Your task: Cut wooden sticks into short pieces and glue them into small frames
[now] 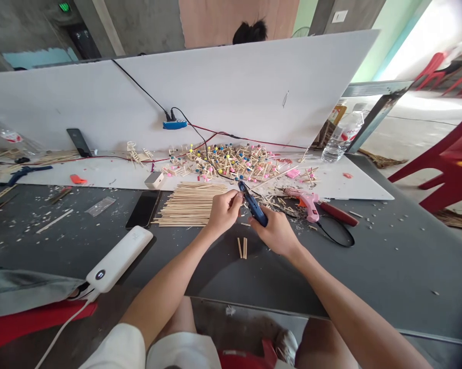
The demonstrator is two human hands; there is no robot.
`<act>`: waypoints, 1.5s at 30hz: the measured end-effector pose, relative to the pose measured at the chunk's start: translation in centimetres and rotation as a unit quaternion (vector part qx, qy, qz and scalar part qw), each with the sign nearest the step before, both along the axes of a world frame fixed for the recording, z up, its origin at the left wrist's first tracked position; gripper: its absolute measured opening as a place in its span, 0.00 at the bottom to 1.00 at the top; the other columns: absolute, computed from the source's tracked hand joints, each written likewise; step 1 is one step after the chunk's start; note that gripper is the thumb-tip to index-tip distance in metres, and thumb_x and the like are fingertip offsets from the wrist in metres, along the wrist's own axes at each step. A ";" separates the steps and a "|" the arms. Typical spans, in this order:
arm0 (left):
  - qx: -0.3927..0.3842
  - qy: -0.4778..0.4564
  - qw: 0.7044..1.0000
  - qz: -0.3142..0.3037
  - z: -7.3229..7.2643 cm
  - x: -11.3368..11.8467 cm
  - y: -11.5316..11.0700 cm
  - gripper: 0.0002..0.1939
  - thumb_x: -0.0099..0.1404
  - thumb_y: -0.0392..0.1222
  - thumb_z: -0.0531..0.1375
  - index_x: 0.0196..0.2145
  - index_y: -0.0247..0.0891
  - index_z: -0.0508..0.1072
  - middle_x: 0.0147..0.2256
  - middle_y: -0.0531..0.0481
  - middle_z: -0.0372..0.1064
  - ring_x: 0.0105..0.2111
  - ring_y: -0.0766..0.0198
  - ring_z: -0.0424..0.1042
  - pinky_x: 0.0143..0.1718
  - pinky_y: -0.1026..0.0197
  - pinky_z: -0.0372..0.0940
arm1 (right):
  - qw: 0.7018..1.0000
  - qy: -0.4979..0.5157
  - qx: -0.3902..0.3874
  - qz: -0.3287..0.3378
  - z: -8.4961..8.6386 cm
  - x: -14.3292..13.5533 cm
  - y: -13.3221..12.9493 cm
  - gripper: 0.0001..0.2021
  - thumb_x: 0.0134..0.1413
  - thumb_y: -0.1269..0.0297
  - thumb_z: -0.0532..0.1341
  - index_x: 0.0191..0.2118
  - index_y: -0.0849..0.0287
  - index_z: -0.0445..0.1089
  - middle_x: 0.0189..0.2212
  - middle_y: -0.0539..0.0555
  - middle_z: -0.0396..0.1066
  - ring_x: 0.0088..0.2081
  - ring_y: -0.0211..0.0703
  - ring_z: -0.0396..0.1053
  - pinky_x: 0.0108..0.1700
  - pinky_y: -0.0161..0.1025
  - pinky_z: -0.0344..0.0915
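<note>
The pliers [254,206] are gripped in the right hand [276,230], tip directed away from the body, above the table [369,271]. The left hand [226,209] is held closed beside the tip; whether anything is pinched cannot be told. Short pieces [245,248] are laid nearer the body. Long sticks [186,205] are stacked beyond the left hand.
</note>
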State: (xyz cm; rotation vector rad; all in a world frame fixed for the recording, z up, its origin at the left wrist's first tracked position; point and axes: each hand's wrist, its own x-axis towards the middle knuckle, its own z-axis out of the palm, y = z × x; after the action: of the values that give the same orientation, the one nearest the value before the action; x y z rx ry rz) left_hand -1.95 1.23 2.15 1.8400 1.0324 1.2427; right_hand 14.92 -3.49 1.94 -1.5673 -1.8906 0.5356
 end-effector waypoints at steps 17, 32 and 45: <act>0.012 -0.075 0.997 0.005 0.2 0.3 -0.4 0.18 0.68 0.55 0.58 0.31 0.37 0.72 0.17 0.55 0.65 0.14 0.69 0.64 0.16 0.67 0.58 | 0.999 0.027 0.031 0.018 0.6 0.3 -0.3 0.09 0.56 0.57 0.59 0.29 0.56 0.63 0.20 0.45 0.58 0.23 0.36 0.53 0.28 0.35 0.49; 0.014 -0.071 0.997 0.021 0.6 0.4 -0.8 0.18 0.68 0.53 0.58 0.30 0.36 0.73 0.17 0.55 0.66 0.13 0.69 0.64 0.16 0.67 0.58 | 0.999 0.019 0.030 0.023 0.6 0.2 -0.2 0.09 0.56 0.57 0.58 0.29 0.56 0.63 0.18 0.45 0.57 0.22 0.36 0.52 0.27 0.35 0.49; 0.013 -0.063 0.998 0.023 0.5 0.4 -0.6 0.17 0.69 0.52 0.57 0.29 0.37 0.72 0.16 0.55 0.66 0.13 0.69 0.64 0.16 0.67 0.57 | 0.999 0.012 0.029 0.023 0.6 0.2 -0.2 0.09 0.56 0.57 0.58 0.30 0.56 0.64 0.18 0.45 0.58 0.21 0.36 0.53 0.27 0.35 0.49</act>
State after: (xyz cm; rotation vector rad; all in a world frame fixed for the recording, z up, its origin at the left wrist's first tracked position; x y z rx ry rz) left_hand -1.54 0.63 2.61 1.7415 0.9979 1.3884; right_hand 15.17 -3.74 2.58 -1.4774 -1.9107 0.5119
